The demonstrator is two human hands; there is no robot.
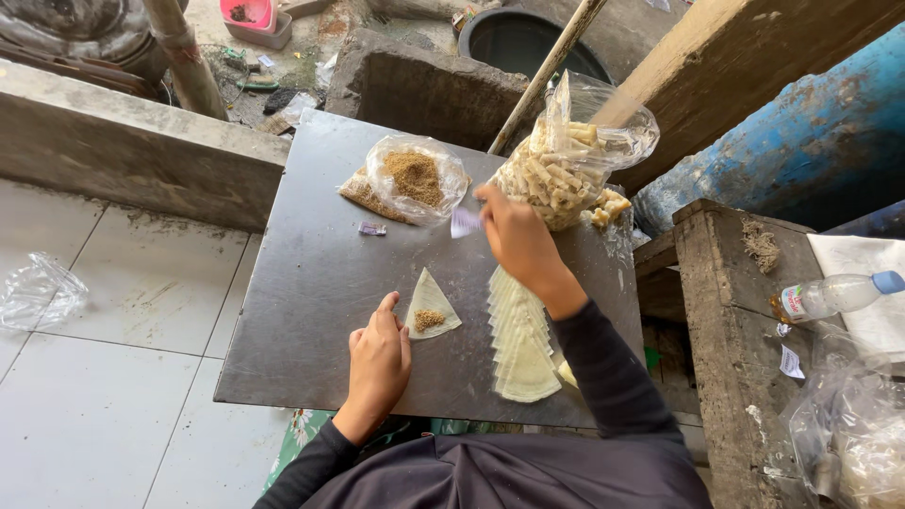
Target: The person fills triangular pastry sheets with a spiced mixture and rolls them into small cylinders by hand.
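Note:
A triangular pale wrapper with a small heap of brown filling lies on the grey metal board. My left hand rests on the board, its forefinger touching the wrapper's left edge. My right hand is raised further back, pinching a small pale purple scoop near the open clear bag of brown filling. A stack of triangular wrappers fans out below my right wrist.
A clear bag of rolled pastries stands at the board's far right, with loose ones beside it. A wooden stick leans behind. A plastic bottle lies on a wooden bench at right. White tiled floor and a crumpled plastic bag lie left.

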